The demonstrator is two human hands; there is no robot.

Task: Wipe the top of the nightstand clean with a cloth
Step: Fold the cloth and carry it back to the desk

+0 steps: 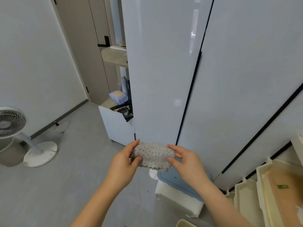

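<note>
A grey dotted cloth point(153, 156) with a scalloped lower edge is held folded in front of me, above the floor. My left hand point(123, 166) pinches its left end between thumb and fingers. My right hand point(186, 166), with a ring on one finger, pinches its right end. At the far right, a cream nightstand point(262, 190) with stepped edges and a tan top shows partly; a small green object point(282, 186) lies on it.
Tall white wardrobe doors point(213, 79) with dark gaps fill the view ahead. A white low cabinet point(117, 126) with a black bag and a tissue pack stands at the wardrobe's left. A white floor fan point(14, 126) is at left. A white-and-blue box point(178, 192) lies below my hands.
</note>
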